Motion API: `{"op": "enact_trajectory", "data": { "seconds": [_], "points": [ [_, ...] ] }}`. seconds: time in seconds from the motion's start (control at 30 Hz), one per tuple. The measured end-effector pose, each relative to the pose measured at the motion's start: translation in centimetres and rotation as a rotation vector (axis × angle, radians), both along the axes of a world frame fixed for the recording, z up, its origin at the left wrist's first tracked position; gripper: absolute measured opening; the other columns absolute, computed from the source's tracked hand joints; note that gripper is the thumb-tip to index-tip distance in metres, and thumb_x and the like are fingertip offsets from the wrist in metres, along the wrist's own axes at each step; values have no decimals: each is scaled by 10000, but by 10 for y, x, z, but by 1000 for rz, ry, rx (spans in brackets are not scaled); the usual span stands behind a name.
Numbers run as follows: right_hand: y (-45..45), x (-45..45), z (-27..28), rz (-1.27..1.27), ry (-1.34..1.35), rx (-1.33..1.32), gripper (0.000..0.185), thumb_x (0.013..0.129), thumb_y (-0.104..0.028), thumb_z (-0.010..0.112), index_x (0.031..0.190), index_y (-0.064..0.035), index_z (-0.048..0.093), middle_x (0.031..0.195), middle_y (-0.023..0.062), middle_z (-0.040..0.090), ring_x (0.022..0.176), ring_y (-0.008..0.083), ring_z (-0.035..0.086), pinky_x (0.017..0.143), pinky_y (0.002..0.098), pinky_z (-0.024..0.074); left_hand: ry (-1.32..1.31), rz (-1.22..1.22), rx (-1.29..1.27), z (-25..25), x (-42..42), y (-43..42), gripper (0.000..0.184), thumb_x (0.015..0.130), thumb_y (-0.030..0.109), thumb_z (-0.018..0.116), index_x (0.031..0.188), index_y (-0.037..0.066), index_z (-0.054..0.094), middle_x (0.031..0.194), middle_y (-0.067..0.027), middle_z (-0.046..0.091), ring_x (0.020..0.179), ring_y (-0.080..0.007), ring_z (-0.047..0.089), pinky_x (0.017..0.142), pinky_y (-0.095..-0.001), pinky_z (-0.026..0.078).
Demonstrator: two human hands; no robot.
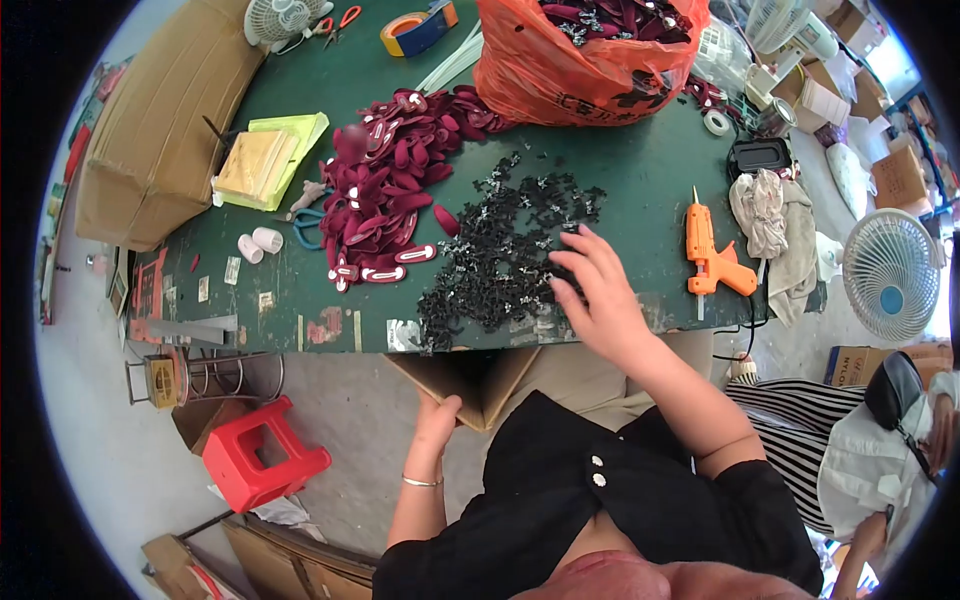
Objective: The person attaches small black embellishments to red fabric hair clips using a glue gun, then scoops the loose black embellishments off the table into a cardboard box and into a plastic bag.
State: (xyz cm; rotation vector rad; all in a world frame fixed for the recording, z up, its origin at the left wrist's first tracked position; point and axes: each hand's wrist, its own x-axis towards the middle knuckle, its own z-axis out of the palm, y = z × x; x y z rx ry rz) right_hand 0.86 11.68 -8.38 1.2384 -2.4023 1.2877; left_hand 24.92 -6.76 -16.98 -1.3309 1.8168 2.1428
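My left hand (437,418), with a bangle on its wrist, grips the side of an open cardboard box (493,398) just below the table's front edge. At the right side of a pile of small black pieces with silvery bits (500,265), my right hand (600,295) has its fingers apart and holds nothing that I can see. Its fingertips are at the pile's edge; whether they touch it I cannot tell. Behind and left of that pile lies a heap of dark red fabric hair clips (385,190). One dark red piece (446,220) lies between the two piles.
A red plastic bag (590,75) of dark red pieces stands at the back. An orange glue gun (712,255) and gloves (760,215) lie right. Yellow papers (270,160) and a large carton (170,120) are left. A red stool (265,455) stands below; another person (870,450) is at right.
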Motion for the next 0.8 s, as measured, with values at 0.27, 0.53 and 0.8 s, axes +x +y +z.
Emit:
{"op": "enact_trajectory", "data": {
  "seconds": [0.27,0.53,0.8],
  "points": [
    [-31,35,-3,178,-91,-108,208,793,-84,688,971,-35,593,1029,140,537,1002,319,533,867,392,439,52,-37,-22,0,3,-1,777,727,-18,467,1427,7,130,1265,-165,426,1112,-258,503,831,-350,523],
    [-61,73,-5,447,-84,-227,151,750,-64,698,840,-30,581,905,102,531,867,300,542,750,390,459,40,-31,-38,18,2,8,741,719,-24,434,1408,56,172,1214,-153,463,1049,-254,562,708,-338,569],
    [-33,-17,17,67,56,-287,227,758,34,592,973,-38,588,1092,138,570,1092,327,531,965,425,407,17,5,-77,12,9,5,771,747,18,488,1428,42,127,1247,-171,456,1069,-268,558,704,-345,568]
  ]
}}
